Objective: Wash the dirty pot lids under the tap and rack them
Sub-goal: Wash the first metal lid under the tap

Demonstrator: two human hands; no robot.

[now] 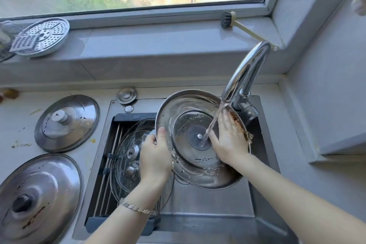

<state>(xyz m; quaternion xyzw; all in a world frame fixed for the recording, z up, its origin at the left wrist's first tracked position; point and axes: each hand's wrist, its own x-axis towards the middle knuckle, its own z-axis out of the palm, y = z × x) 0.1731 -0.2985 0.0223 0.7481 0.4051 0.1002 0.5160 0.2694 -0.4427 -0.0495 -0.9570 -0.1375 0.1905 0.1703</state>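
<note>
Roughly, the job looks under half done. Left of the sink [208, 204], two stained steel lids wait on the desk [15, 117], the far lid [67, 123] and the near lid [39, 198], both knob up. In the sink's left part, the rack [111, 144] holds one glass lid [128, 156], seemingly washed. Over the sink's middle, the left hand [155, 156] grips the rim of the tilted lid [190, 164], thumb over the edge. The right hand [229, 140] presses spread fingers flat on its wet inner face under the tap [247, 73], beside brown grime [235, 119].
</note>
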